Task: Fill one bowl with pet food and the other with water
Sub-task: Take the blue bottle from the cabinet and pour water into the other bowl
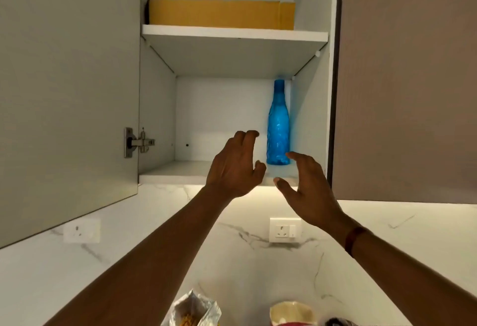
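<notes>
A blue plastic bottle stands upright at the back right of the lower shelf in an open wall cabinet. My left hand is raised in front of the shelf, just left of the bottle, fingers loosely curled and holding nothing. My right hand is raised below and right of the bottle's base, fingers spread, not touching it. At the bottom edge an opened silvery pet food bag shows yellow pieces inside. Beside it sits the rim of a cream bowl.
The cabinet door hangs open at the left with its hinge showing. A yellow cardboard box fills the upper shelf. A closed brown cabinet door is to the right. Wall sockets sit on the marble backsplash.
</notes>
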